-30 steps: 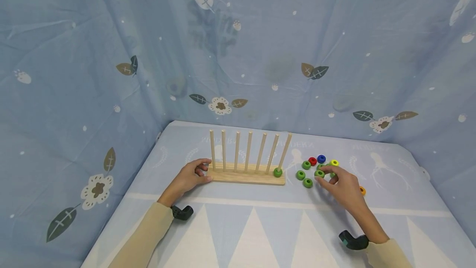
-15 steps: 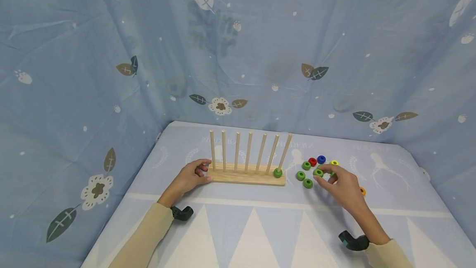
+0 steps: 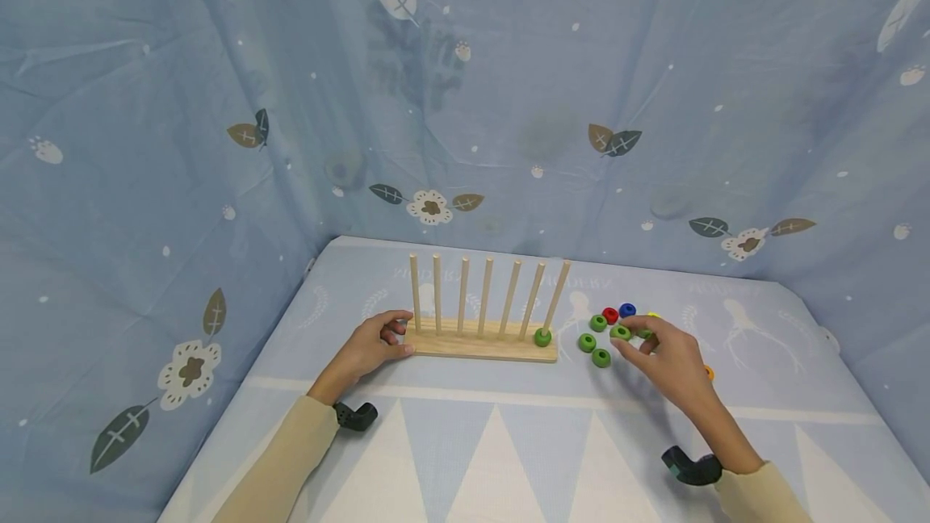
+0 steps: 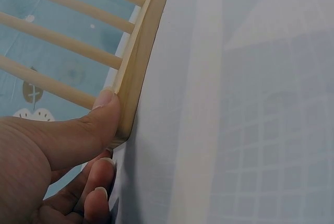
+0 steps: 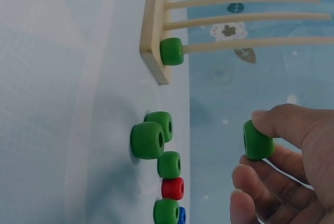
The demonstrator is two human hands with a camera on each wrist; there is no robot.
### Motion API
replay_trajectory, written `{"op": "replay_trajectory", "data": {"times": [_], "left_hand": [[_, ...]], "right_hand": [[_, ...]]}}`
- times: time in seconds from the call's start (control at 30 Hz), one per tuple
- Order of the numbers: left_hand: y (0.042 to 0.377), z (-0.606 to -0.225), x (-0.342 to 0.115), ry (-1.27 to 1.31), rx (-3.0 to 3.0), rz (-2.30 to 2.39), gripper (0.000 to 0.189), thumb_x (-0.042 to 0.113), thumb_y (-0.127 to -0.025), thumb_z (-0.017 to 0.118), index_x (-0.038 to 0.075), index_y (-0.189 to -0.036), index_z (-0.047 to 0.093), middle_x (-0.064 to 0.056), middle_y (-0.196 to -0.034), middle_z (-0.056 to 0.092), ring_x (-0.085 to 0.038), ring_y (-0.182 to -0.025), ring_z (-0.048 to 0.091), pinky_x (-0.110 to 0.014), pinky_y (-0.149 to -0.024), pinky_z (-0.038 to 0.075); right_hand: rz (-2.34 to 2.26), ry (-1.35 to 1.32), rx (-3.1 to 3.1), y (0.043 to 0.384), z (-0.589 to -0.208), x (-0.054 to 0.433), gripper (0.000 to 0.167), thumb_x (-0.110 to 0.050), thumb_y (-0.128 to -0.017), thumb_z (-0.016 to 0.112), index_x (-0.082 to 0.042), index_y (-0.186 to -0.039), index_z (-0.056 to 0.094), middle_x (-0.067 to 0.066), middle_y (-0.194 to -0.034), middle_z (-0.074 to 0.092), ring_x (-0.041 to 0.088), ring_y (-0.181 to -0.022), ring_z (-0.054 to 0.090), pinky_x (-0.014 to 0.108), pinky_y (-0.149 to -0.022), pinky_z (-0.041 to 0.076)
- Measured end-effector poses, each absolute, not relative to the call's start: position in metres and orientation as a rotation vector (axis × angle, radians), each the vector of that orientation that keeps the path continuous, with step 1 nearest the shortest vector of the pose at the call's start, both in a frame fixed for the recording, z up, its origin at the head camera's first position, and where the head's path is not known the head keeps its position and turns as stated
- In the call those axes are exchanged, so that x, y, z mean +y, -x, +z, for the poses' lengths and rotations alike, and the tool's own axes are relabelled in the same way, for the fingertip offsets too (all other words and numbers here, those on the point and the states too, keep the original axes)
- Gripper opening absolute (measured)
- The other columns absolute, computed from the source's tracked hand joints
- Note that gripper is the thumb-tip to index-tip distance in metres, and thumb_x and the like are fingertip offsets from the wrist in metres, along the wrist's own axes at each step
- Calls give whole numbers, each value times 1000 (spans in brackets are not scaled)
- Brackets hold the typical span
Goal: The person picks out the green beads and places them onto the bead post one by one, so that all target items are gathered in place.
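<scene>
A wooden peg rack (image 3: 479, 348) with several upright pegs stands on the table. One green bead (image 3: 542, 337) sits at the foot of its rightmost peg. My left hand (image 3: 370, 343) grips the rack's left end; in the left wrist view the thumb (image 4: 107, 112) presses on the base and the other fingers curl beside its end. Between thumb and fingertips, my right hand (image 3: 670, 355) pinches another green bead (image 5: 258, 140). It is held above the table, apart from the loose beads, with its hole visible.
Several loose green beads (image 3: 601, 357) lie right of the rack, near a red bead (image 3: 610, 315) and a blue bead (image 3: 628, 310). Yellow and orange beads (image 3: 709, 374) are partly hidden by the right hand. Patterned blue cloth (image 3: 508, 103) hangs behind the table.
My right hand has lifted its green bead slightly, with a small shift to the left. The left hand and the rack have stayed in place.
</scene>
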State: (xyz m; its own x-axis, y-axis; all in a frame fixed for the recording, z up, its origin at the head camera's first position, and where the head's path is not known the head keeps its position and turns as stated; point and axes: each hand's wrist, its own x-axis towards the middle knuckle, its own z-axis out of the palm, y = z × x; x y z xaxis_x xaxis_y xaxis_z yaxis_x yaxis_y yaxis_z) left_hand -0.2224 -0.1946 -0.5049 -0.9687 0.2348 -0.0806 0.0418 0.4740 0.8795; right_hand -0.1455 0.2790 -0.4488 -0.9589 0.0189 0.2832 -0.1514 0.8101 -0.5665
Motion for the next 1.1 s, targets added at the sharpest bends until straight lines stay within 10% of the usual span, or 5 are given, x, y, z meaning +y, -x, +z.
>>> {"op": "replay_trajectory", "data": {"times": [1.1], "left_hand": [[224, -507, -195, -249, 2535, 1492, 63, 5, -87, 83, 9, -144, 58, -9, -115, 60, -22, -91, 55, -37, -79, 45]], "right_hand": [[871, -218, -2630, 146, -433, 269, 34, -19, -88, 84, -5, -117, 73, 7, -94, 73, 14, -70, 58, 27, -50, 43]]}}
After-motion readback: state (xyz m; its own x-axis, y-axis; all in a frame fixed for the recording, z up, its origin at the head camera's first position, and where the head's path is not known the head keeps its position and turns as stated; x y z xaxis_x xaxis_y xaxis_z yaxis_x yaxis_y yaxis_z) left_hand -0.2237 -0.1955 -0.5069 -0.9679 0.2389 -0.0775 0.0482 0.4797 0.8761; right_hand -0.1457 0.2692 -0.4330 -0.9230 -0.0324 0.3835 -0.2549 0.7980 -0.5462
